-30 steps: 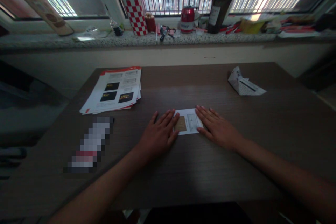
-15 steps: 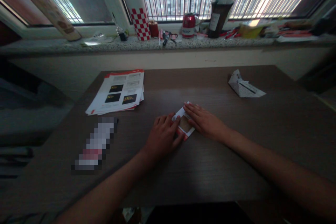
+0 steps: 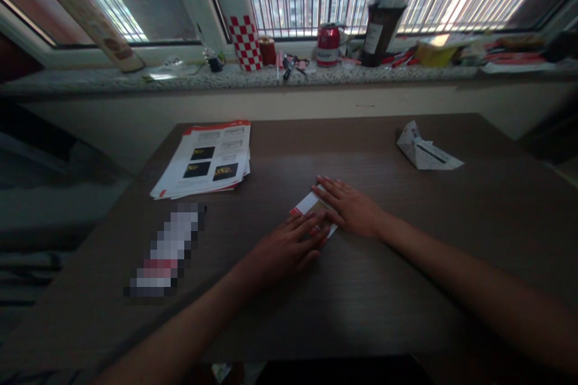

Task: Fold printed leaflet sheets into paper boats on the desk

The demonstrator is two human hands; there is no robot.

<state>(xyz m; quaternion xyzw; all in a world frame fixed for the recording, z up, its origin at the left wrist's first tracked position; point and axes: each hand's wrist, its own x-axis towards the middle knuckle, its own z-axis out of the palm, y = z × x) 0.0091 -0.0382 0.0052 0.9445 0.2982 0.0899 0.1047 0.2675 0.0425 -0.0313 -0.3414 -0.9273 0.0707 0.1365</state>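
Paper (image 3: 307,203), folded into a small piece, lies at a slant near the middle of the dark tabletop (image 3: 374,307), partly covered by both hands. The right hand (image 3: 356,207) rests over its right side, fingers stretched out flat and gripping nothing. The left hand (image 3: 284,246) reaches over its near edge, fingers also extended and slightly spread; whether a fingertip pinches an edge underneath cannot be told. White shows on the far left part, with red at the corner and a brown patch between the hands. The likeliest trouble is a crooked crease: if the hands push in different directions, the small piece could twist or skid, and its layers slip out of line. Lifting the fingers early might let a fold spring up, while pressing hard on a misaligned edge could set a wrinkle. A sheaf of printed sheets (image 3: 226,147) and a blurred-out item (image 3: 170,246) lie well apart to the left, and a folded paper shape (image 3: 424,153) sits far right, so knocking those seems unlikely.
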